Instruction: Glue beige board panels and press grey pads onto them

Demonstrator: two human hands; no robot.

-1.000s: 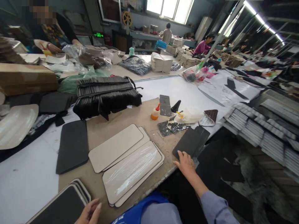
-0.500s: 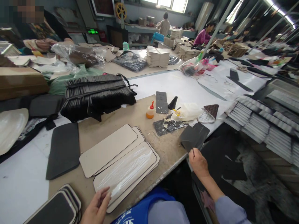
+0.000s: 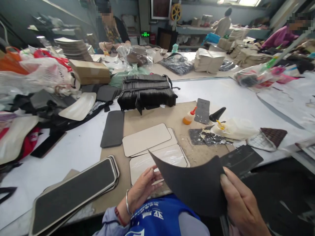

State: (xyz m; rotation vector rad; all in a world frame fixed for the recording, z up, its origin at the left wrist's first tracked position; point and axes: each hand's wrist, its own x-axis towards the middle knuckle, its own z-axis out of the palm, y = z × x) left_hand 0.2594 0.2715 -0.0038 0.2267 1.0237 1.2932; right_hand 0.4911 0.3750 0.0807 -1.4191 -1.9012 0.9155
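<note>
My right hand (image 3: pixel 242 198) pinches the right edge of a thin black sheet (image 3: pixel 194 185), which bows in the air above my lap. My left hand (image 3: pixel 146 183) is open, palm turned toward the sheet's left side, with its fingers apart from it as far as I can see. Behind them, a beige board with a glossy, streaked coat (image 3: pixel 169 155) lies on other beige boards, partly covered by the sheet and my fingers. A plain beige board (image 3: pixel 146 140) overlaps at its far side. At the left front, a stack of beige-edged boards has a black panel (image 3: pixel 76 190) on top.
A glue bottle with a red tip (image 3: pixel 189 117) stands beyond the boards. A whitish container with a yellow brush (image 3: pixel 233 128) is at the right, near black sheets (image 3: pixel 242 159). A bundle of black pieces (image 3: pixel 147 91) lies behind. A phone (image 3: pixel 48 144) is at the left; a co-worker (image 3: pixel 113 29) stands across the table.
My right hand has lifted a black sheet from the pile at the right and brought it in front of me. My left hand has moved up beside it. The view has swung left.
</note>
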